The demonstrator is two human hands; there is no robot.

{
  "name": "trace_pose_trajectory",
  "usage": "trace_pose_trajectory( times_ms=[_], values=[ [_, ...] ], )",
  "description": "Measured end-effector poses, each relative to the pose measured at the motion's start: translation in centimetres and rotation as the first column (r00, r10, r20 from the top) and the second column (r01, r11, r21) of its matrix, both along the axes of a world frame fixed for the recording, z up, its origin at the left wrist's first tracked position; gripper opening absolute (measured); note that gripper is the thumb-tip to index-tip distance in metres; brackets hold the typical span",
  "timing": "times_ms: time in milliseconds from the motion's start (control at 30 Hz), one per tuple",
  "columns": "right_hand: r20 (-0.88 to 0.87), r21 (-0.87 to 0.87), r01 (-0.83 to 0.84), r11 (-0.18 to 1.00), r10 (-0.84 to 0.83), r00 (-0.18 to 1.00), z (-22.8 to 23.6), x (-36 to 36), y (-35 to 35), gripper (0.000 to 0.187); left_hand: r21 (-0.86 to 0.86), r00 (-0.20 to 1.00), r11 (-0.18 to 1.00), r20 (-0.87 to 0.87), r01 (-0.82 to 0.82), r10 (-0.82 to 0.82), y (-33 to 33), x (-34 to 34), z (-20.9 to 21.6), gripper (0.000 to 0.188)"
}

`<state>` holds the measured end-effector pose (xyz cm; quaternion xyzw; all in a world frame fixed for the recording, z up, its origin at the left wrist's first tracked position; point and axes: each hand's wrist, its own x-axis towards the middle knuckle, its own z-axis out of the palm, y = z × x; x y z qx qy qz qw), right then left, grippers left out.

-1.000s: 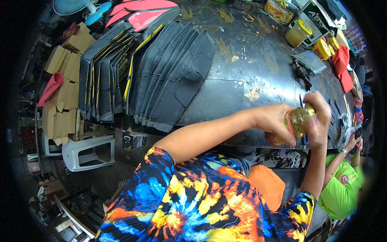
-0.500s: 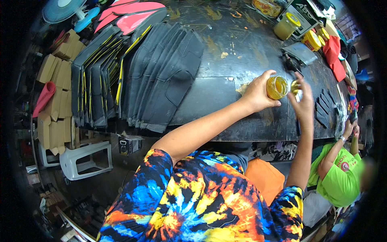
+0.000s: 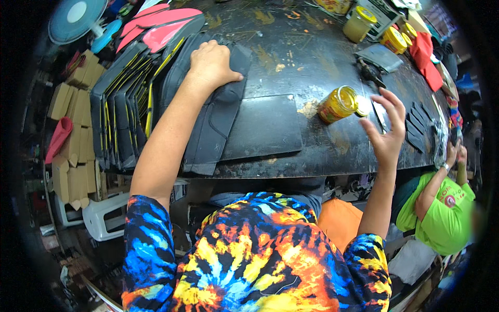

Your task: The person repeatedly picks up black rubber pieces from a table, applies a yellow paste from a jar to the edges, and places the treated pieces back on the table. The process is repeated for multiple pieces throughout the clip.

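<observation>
The stack of black panels [image 3: 221, 112] lay left of centre in the frame, on the table [image 3: 291, 67], its long axis slanting from the upper middle down toward the lower left. The left hand [image 3: 212, 65] rested on the upper part of this stack, fingers bent and thumb spread out toward the right of the frame; whether it had hold of a panel could not be told. Most of the stack's length ran below and beside the wrist.

Right of centre stood an open glass jar [image 3: 338, 105] with yellow contents, its mouth up and its axis leaning toward the upper right in the frame. Its round lid [image 3: 363, 106] was just beside it, between jar and right hand [image 3: 385, 122]. That hand was held wide, thumb and fingers well apart, with nothing in its grasp; the jar was to its left. Farther right lay thin black strips [image 3: 416, 127].
</observation>
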<state>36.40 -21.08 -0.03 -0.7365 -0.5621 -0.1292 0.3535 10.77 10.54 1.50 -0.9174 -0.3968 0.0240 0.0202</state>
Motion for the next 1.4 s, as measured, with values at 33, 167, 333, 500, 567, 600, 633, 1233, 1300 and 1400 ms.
trace_pose_trajectory(
  times_ms=[33, 167, 333, 500, 567, 600, 633, 1233, 1300, 1400],
  values=[
    [0.089, -0.074, -0.033, 0.997, 0.040, 0.995, 1.0, -0.6, 0.3, 0.056, -0.017, 1.000, 1.000, -0.026, 0.008, -0.009, 0.4, 0.4, 0.0, 0.069],
    [-0.046, -0.107, -0.169, 0.980, 0.165, 0.985, 2.4, -1.6, 2.7, 0.083, -0.046, 0.992, 0.998, 0.116, 0.054, -0.048, 0.1, 1.1, -0.9, 0.057],
    [-0.423, -0.168, -0.224, 0.960, 0.135, 0.896, -0.5, -1.8, 5.2, 0.091, -0.325, 0.776, 0.874, 0.625, 0.361, -0.088, -3.0, 0.0, 0.2, 0.044],
    [-0.359, -0.111, -0.034, 0.993, -0.008, 0.933, -1.9, -1.9, 5.6, 0.088, -0.764, 0.727, 0.064, 0.633, 0.642, 0.268, -8.5, -3.1, 0.9, 0.055],
    [-0.266, -0.126, -0.015, 0.992, -0.019, 0.964, -1.4, -1.6, 5.5, 0.091, -0.811, 0.778, -0.011, 0.557, 0.585, 0.293, -10.3, -3.5, -0.3, 0.045],
    [-0.191, -0.058, -0.038, 0.998, 0.027, 0.981, -1.0, -1.5, 5.3, 0.080, -0.834, 0.806, -0.040, 0.519, 0.551, 0.286, -10.4, -3.6, -0.9, 0.046],
    [-0.059, -0.060, -0.035, 0.998, 0.032, 0.998, -0.5, -1.1, 5.0, 0.074, -0.869, 0.842, -0.048, 0.461, 0.492, 0.280, -10.4, -3.7, -1.4, 0.046],
    [0.198, -0.037, -0.075, 0.997, 0.081, 0.977, 3.3, 1.7, 4.2, 0.055, -0.819, 0.812, -0.117, 0.520, 0.562, 0.265, -8.4, -2.2, -1.6, 0.072],
    [0.237, 0.107, 0.045, 0.993, -0.069, 0.969, 2.9, 1.3, 2.4, 0.060, -0.788, 0.782, -0.117, 0.560, 0.605, 0.274, -8.6, -2.3, -1.7, 0.058],
    [0.363, -0.044, 0.056, 0.997, -0.036, 0.931, 1.4, 0.4, 1.0, 0.060, -0.771, 0.773, -0.136, 0.578, 0.622, 0.261, -8.9, -2.1, -1.8, 0.056]
  ],
)
